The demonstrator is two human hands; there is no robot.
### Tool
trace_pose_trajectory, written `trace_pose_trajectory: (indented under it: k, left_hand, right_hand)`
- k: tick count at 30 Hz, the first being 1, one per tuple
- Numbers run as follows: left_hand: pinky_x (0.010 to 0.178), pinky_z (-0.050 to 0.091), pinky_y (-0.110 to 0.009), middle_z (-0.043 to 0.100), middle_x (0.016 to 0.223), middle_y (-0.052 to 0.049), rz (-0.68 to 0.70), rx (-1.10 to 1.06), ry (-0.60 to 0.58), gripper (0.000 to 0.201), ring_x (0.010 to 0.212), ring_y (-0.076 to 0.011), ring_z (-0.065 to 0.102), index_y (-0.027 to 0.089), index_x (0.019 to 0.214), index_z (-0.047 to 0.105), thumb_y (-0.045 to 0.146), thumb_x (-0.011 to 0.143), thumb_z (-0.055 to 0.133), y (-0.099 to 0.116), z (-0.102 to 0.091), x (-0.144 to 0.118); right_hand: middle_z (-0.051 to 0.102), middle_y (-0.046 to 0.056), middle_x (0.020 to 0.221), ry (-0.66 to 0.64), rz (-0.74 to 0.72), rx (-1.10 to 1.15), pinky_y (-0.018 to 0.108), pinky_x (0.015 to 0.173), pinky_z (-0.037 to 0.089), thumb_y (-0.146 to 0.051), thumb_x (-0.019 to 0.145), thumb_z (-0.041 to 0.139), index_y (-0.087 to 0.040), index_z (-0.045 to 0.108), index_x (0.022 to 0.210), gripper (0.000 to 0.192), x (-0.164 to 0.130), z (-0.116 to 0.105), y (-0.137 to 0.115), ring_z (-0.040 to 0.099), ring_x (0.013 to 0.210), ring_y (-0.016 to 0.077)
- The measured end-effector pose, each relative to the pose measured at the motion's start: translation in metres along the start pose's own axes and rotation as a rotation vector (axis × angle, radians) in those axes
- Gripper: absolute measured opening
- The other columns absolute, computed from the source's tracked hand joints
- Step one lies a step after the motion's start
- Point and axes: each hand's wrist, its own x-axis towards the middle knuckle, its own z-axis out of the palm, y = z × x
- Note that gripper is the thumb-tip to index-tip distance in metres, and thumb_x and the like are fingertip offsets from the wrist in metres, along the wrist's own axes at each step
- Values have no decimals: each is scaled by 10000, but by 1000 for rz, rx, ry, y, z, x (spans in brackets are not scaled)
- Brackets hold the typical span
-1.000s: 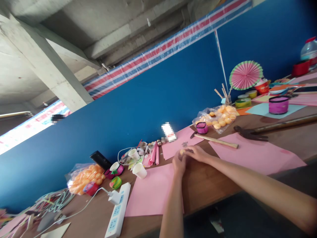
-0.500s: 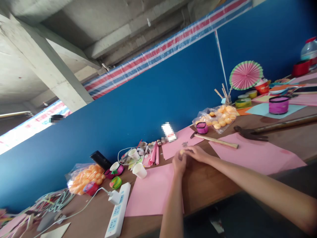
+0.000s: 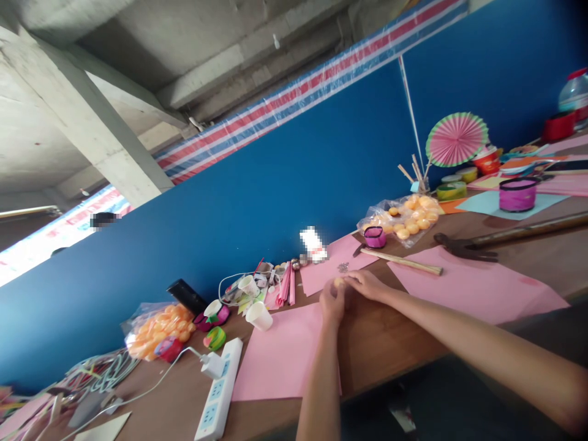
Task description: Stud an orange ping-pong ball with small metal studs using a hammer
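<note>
My left hand (image 3: 332, 300) is closed around a small pale yellow ball (image 3: 339, 282), most of which its fingers cover. Close by on the right, my right hand (image 3: 366, 285) has its fingertips drawn together at the ball; whatever they may pinch is too small to make out. Just beyond the hands, a little heap of small metal pieces (image 3: 343, 267) lies on a pink sheet (image 3: 316, 278). A small hammer (image 3: 402, 261) with a pale wooden handle rests behind my right hand, beside a purple ring-shaped holder (image 3: 375, 237).
A larger claw hammer (image 3: 463, 250) lies at right. Bags of orange balls (image 3: 416, 223) sit at the back and at left. A paper cup (image 3: 260, 316) and a power strip (image 3: 219, 389) stand left of my arms. A blue partition (image 3: 275, 184) runs behind the table.
Both hands stay in nearly the same place, with only a slight shift of the fingers at the ball. A dark shape now shows above the partition at far left.
</note>
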Motion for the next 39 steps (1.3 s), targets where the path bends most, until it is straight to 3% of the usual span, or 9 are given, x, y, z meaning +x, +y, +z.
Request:
trace_pose_trajectory:
  k: [5,11,17,24,39]
  left_hand:
    - [828,493,-382,696,853,107,-75,239,-54,382,1018,-229,582,448,1019,531,479,648,616,0,-4,-1]
    - [870,468,-364,695,928,38,9,-16,-46,357,976,-230,602,343,997,581,426,654,632,-6,3,3]
    - [828,484,-348,695,891,45,62,-141,-33,322,943,-222,607,389,957,584,390,645,661,-19,8,9]
    - [806,484,-339,655,998,-84,139,-113,-58,365,883,-208,622,175,1066,549,373,761,522,-34,14,15]
    - [794,478,-317,641,1009,-92,135,-119,-58,404,866,-187,613,163,1103,542,362,752,556,-39,17,19]
  right_hand:
    - [662,97,1025,5,-11,-1,346,836,460,-338,843,434,-174,646,1009,315,1,1,2,609,945,236]
    - [660,103,1026,6,-27,3,352,848,452,-327,837,449,-169,644,1011,306,0,1,1,605,951,237]
    - [664,91,1018,3,-31,11,346,836,460,-330,819,481,-187,650,1004,288,0,0,-1,610,938,237]
    - [665,86,1016,18,-38,19,354,838,458,-319,833,454,-194,648,1011,291,0,2,2,609,938,235]
    - [677,88,942,57,-34,46,364,819,459,-271,814,447,-191,655,927,250,-1,-2,-4,616,892,233]
